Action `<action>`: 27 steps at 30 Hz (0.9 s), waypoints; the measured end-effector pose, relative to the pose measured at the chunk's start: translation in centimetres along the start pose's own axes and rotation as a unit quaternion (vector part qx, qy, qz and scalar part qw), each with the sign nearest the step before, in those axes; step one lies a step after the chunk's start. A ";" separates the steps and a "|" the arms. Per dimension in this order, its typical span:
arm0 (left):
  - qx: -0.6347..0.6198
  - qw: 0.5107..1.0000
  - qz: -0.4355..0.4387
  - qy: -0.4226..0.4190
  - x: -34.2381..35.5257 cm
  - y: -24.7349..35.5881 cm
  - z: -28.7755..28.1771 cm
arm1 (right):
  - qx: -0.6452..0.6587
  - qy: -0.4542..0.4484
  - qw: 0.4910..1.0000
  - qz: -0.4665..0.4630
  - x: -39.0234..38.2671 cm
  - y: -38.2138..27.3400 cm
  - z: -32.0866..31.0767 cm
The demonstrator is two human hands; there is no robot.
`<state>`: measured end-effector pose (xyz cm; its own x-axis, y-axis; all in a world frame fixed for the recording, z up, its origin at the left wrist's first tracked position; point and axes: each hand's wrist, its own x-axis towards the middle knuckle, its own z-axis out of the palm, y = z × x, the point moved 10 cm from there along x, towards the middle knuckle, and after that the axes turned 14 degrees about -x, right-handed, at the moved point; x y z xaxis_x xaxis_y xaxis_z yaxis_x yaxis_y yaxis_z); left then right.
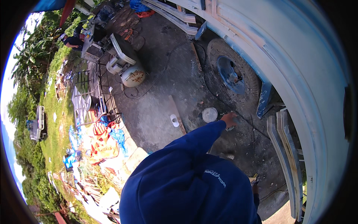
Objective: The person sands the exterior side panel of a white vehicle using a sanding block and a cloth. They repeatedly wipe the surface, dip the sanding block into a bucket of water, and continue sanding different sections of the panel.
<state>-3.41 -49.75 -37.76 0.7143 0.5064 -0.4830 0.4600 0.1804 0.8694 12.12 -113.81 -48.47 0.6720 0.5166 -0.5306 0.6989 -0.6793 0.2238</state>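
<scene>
My left arm, in a dark blue sleeve, reaches out to the right over the concrete floor. At its end my left hand (229, 120) has its fingers stretched and apart, close beside a round whitish tub or lid (209, 114). A small greyish object (230, 128) lies just under the hand; I cannot tell whether the fingers touch it. Lower down, my right hand (255, 189) is mostly hidden by my body. A small yellowish flat piece (253, 179) sticks out at its fingers and seems to be held there. What kind of thing it is stays unclear.
A large vehicle wheel (233, 72) stands beneath a pale vehicle body (294, 56). A black hose (208, 87) crosses the floor. A rusty compressor (133, 75), a wooden strip (177, 114), metal profiles (286, 149) and colourful tarps (102, 138) lie around. Another person (73, 42) is far left.
</scene>
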 end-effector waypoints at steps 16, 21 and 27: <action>0.266 0.791 0.361 -0.416 -18.3 34.1 38.0 | 0.454 0.278 0.792 0.300 -17.5 14.7 -24.8; 0.260 0.626 0.669 -0.304 -28.7 54.3 41.7 | 0.280 0.523 0.757 0.275 -23.8 20.1 -47.1; 0.340 0.410 0.845 -0.049 -34.0 65.5 43.1 | 0.058 0.681 0.664 0.302 -26.0 21.3 -66.5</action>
<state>25.13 -91.47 31.09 0.3188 -0.6193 0.7175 -0.7187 -0.6515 -0.2431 25.79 -107.09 24.44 0.4742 0.0697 0.8777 0.2310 -0.9718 -0.0477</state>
